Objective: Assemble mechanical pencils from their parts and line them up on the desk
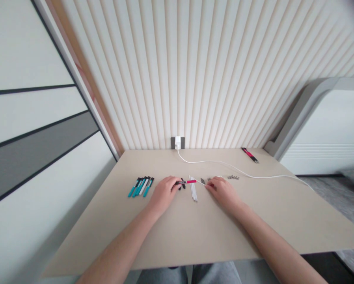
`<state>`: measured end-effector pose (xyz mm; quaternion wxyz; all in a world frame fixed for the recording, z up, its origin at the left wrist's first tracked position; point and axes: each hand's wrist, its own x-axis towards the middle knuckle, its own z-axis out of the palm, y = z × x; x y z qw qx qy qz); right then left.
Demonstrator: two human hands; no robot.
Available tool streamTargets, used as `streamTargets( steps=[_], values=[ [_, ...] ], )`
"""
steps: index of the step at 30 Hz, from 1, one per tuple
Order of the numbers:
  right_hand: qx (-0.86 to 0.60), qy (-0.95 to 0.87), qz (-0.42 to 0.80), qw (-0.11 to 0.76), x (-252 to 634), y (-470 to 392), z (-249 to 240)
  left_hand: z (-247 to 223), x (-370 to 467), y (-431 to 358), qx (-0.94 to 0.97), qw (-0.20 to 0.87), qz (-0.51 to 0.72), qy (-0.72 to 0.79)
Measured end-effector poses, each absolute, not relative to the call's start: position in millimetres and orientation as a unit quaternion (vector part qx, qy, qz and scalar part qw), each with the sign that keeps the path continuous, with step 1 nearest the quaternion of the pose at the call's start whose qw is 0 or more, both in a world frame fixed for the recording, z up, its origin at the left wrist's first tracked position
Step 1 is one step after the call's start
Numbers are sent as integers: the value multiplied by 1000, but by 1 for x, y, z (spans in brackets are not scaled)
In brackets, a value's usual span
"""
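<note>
My left hand (164,192) pinches the black end of a pink-and-black pen barrel (191,182), held level over the table. From the right, my right hand (223,192) grips a thin white pen refill (200,183); its far end meets the open pink end of the barrel, and I cannot tell how deep it sits. Several white refills (194,192) lie side by side beneath. Small black pieces (183,184) rest by my left fingertips. Small grey pieces (233,177) lie beyond my right hand, some partly hidden by it.
Several teal, white and black pen barrels (140,187) lie left of my left hand. Pink-and-black pens (250,155) lie at the back right. A white cable (221,162) runs across the back of the table (177,232) from a charger (177,142) at the wall.
</note>
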<state>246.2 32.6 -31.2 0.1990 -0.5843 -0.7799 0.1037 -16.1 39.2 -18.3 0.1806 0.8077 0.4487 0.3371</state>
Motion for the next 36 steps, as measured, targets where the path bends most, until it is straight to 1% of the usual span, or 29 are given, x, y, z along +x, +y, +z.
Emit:
streamTargets(
  steps=[3, 8, 14, 16, 22, 26, 31, 34, 36],
  values=[
    [-584, -779, 104, 201, 248, 32, -32, -20, -18, 41, 813, 157, 319, 460],
    [-584, -775, 111, 215, 251, 32, -32, -19, -19, 42, 816, 155, 300, 470],
    [-542, -774, 111, 308, 251, 33, -29, -16, -19, 40, 808, 159, 310, 475],
    [-528, -778, 110, 320, 250, 33, -28, -15, -19, 40, 802, 161, 317, 480],
    [-518, -792, 94, 308, 248, 32, -27, -16, -20, 40, 799, 173, 321, 478],
    [-517, -806, 78, 277, 248, 32, -29, -18, -19, 41, 801, 179, 327, 469],
    [-482, -840, 42, 245, 244, 30, -28, -19, -18, 40, 831, 186, 288, 438],
    [-438, -860, 49, 257, 240, 26, -24, -18, -17, 39, 844, 195, 273, 419],
    [-416, -862, 62, 282, 239, 24, -23, -16, -16, 37, 841, 204, 279, 416]
  ],
)
